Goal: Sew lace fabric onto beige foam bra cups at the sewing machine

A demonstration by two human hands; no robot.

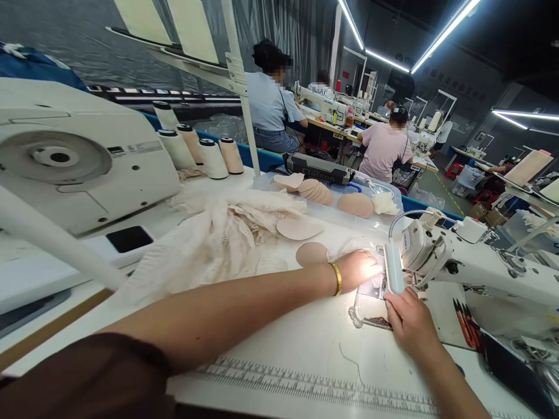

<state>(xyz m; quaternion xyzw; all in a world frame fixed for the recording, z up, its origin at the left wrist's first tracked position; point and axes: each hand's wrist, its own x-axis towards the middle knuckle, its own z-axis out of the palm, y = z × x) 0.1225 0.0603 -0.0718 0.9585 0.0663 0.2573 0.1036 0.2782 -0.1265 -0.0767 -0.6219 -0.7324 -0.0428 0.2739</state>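
Under the small lamp (394, 267) of a white sewing machine (480, 273), my left hand (356, 270) is closed on pale lace fabric (371, 286). Glare washes out its fingertips. A gold bracelet (336, 279) circles that wrist. My right hand (410, 320) is on the near side of the needle area, thumb and fingers drawn together at the fabric's edge. The lamp and the machine head partly hide the needle and the fabric there. Left of my left hand lies a beige round pad (311, 254), with another oval pad (299, 228) behind it.
Heaped lace (213, 233) spreads across the left of the table. Behind it stand thread cones (213, 160) and a clear plastic tray (271, 187) with more pads. Red-handled snips (466, 329) and a dark phone (517, 369) lie right. A ruler strip (305, 378) runs along the front. Co-workers sit farther back.
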